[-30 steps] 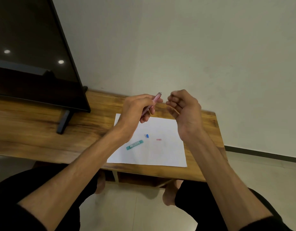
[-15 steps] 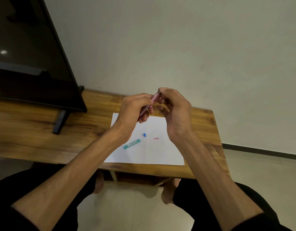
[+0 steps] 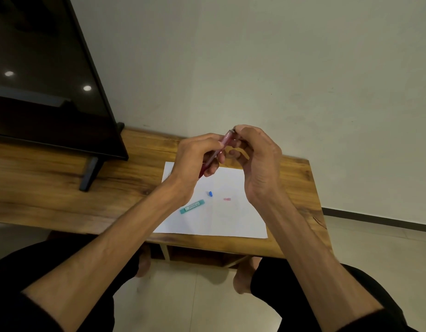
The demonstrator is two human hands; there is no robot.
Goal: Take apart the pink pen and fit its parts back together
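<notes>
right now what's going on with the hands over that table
A seated person holds a pink pen above a white sheet of paper on a wooden table. The left hand grips the barrel; the right hand pinches its top end. A teal tube, a blue cap and a small pink piece lie on the paper.

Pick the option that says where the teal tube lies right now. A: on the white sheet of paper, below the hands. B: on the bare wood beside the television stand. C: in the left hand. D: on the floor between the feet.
A: the teal tube lies flat on the white paper, near a small blue piece, while the left hand and the right hand hold a pink pen above it.
</notes>
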